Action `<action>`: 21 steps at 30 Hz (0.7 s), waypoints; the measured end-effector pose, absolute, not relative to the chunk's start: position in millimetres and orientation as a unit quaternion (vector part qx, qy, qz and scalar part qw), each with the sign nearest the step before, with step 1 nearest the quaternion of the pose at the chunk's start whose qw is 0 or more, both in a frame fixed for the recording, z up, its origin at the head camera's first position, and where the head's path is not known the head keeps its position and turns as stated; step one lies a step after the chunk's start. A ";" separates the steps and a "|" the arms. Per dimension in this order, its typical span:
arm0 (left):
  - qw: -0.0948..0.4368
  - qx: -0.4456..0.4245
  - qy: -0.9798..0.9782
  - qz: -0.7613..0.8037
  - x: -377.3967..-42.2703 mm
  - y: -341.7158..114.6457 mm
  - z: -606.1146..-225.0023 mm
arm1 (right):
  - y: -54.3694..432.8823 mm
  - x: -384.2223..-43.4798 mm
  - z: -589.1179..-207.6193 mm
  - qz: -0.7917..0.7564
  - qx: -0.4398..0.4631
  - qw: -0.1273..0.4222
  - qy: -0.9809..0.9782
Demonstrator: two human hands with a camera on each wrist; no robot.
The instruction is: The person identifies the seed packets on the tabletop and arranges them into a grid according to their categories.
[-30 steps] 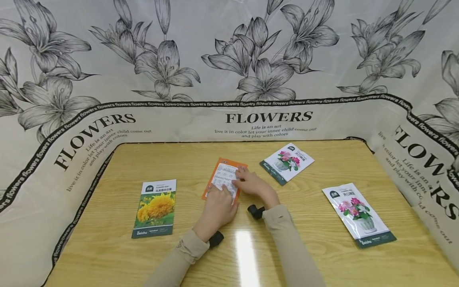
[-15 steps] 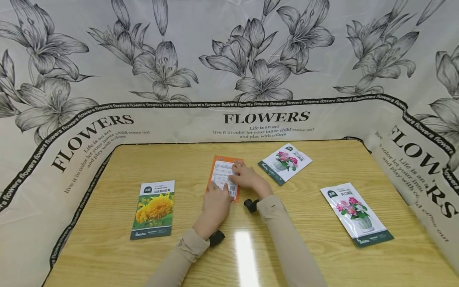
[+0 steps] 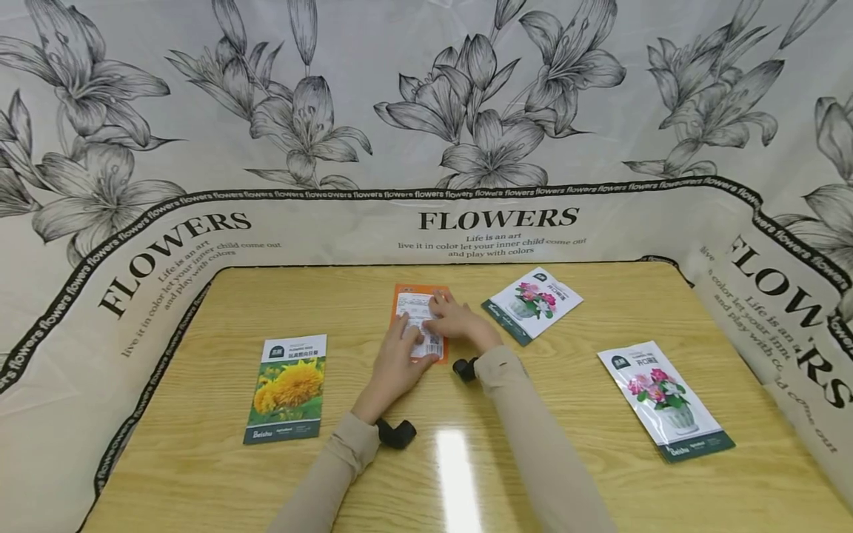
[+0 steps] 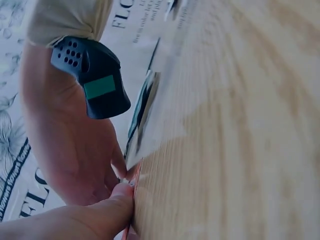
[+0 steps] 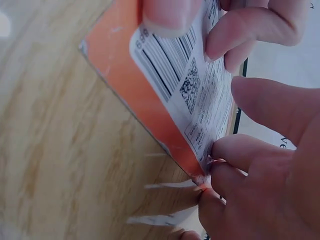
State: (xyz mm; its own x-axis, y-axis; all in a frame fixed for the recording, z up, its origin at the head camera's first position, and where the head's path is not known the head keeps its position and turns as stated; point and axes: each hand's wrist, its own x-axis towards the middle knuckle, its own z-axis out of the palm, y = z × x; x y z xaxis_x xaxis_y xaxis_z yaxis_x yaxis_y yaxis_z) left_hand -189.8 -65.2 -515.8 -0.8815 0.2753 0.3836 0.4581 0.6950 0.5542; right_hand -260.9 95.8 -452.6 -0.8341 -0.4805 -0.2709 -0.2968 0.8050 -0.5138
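An orange seed packet (image 3: 415, 290) lies on the wooden table with its white printed label facing up. My left hand (image 3: 395, 364) rests on its lower left part; in the right wrist view the left thumb (image 5: 170, 15) lies over the barcode. On the packet's right side is my right hand (image 3: 460, 322), its fingertips (image 5: 227, 150) touching a slightly crumpled edge while its thumb stands apart. Part of the label is covered by both hands. The left wrist view sees the packet only edge-on, between the left thumb (image 4: 117, 205) and the right hand (image 4: 75, 145).
A yellow-flower seed packet (image 3: 286, 389) lies to the left. Pink-flower packets lie at the back right (image 3: 532, 303) and the far right (image 3: 666, 400). A black wrist camera sits on each wrist. A flower-printed sheet (image 3: 333, 229) encloses the table's back and sides.
The orange packet has shifted away from me and turned from tilted to nearly straight. Both hands have moved with it, and the left hand has slid toward its left side.
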 end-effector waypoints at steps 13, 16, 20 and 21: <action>0.131 -0.167 -0.926 -0.312 -200.6 -67.8 -523.3 | 122.0 -263.3 -453.1 -0.387 -0.195 0.199 0.879; 0.133 -0.160 -0.927 -0.313 -201.8 -67.1 -523.6 | 127.1 -260.0 -447.7 -0.413 -0.184 0.179 0.874; 0.130 -0.148 -0.927 -0.318 -203.9 -66.9 -523.1 | 131.3 -252.2 -437.0 -0.429 -0.164 0.146 0.876; 0.130 -0.147 -0.928 -0.318 -204.5 -67.1 -523.5 | 132.5 -249.1 -433.7 -0.434 -0.159 0.137 0.876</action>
